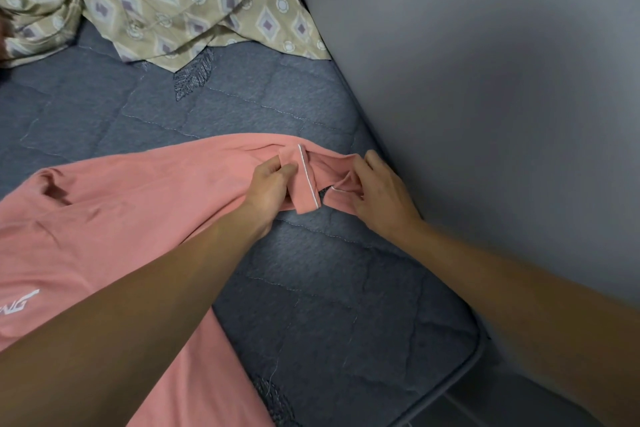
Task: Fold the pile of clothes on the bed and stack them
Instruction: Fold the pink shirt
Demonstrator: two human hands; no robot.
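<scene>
Pink shirt [121, 211] of soft knit: left hand [268, 189] pinches its white-piped collar, right hand [379, 194] grips bunched fabric just beside it.

A salmon-pink shirt [138, 218] with white collar piping and white lettering lies spread, rumpled, across the bed
</scene>
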